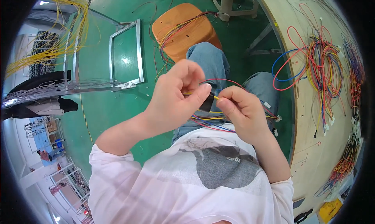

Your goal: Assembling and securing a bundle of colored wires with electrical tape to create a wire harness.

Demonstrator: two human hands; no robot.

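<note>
Above my lap, my left hand (175, 93) is closed, thumb against curled fingers, on a black connector (207, 102). Its exact shape is partly hidden by the thumb. My right hand (244, 112) pinches a yellow wire (216, 98) between thumb and forefinger, right beside the connector. A red wire (230, 81) arches over the right fingers. Beneath both hands, a bundle of red, blue and yellow wires (213, 124) lies across my lap. White plugs (267, 105) show at wire ends to the right of my right hand.
An orange stool (183, 29) ahead carries more wires. On the right, a pale workbench (308, 146) holds a coiled multicoloured harness (322, 68) and further bundles along its far side. To the left stand a metal frame (139, 52) and hanging yellow wires (80, 25).
</note>
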